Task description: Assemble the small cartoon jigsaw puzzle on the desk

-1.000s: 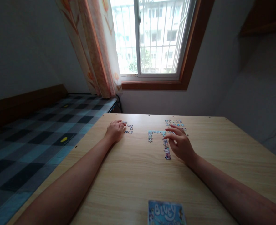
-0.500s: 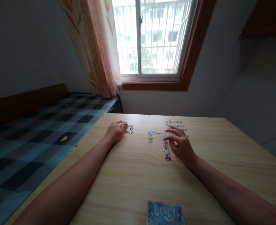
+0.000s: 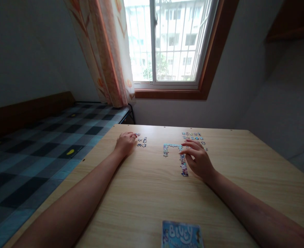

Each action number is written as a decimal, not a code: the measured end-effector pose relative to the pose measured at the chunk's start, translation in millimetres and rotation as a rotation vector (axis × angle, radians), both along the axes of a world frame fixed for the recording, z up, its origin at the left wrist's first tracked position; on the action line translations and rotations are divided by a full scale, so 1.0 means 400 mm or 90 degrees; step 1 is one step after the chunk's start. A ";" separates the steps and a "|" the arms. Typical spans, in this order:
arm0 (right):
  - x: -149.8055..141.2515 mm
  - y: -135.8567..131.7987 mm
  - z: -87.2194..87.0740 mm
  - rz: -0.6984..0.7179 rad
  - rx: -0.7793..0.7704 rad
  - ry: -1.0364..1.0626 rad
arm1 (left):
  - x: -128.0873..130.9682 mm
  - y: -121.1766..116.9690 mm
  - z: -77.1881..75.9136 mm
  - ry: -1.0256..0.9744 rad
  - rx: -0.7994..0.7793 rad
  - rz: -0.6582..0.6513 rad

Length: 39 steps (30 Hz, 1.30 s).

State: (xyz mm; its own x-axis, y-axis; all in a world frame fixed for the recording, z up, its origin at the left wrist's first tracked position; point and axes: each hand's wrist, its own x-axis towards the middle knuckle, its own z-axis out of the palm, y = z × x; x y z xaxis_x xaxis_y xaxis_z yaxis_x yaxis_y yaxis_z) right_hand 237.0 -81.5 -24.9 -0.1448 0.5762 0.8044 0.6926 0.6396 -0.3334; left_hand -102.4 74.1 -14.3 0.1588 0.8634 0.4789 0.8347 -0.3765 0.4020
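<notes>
dim room, lit from the overexposed window (image 3: 164,44); walls shadowed

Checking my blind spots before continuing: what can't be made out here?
- Head view, hidden: whatever lies under the left hand, covered by the hand itself.
- Head view, hidden: some loose pieces, behind the right hand.
- Head view, too small: the images on the joined pieces.
- Head view, cut off by the bottom edge: the near end of the blue BLUEY item.

Head view, facing window (image 3: 174,44), perhaps slightly downward
</notes>
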 end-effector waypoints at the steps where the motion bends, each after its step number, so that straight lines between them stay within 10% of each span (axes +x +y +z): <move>1: 0.000 0.000 0.000 0.001 -0.001 0.001 | -0.002 0.000 0.001 0.019 0.000 -0.009; 12: -0.002 -0.002 0.003 0.004 -0.001 0.001 | -0.002 -0.001 -0.006 0.013 0.031 -0.024; 25: 0.006 0.001 0.000 -0.007 0.001 0.018 | -0.055 0.036 -0.002 -0.458 -0.023 0.189; 39: 0.011 0.007 -0.006 -0.002 -0.003 0.027 | -0.050 0.027 -0.001 -0.360 -0.047 0.184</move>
State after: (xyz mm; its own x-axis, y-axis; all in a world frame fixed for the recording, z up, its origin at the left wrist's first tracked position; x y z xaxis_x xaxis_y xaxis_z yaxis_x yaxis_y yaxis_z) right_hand 241.2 -78.8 -27.4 -0.1089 0.5806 0.8069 0.6795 0.6359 -0.3658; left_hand -122.4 84.8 -14.5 -0.3453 0.8674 0.3584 0.5501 -0.1224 0.8261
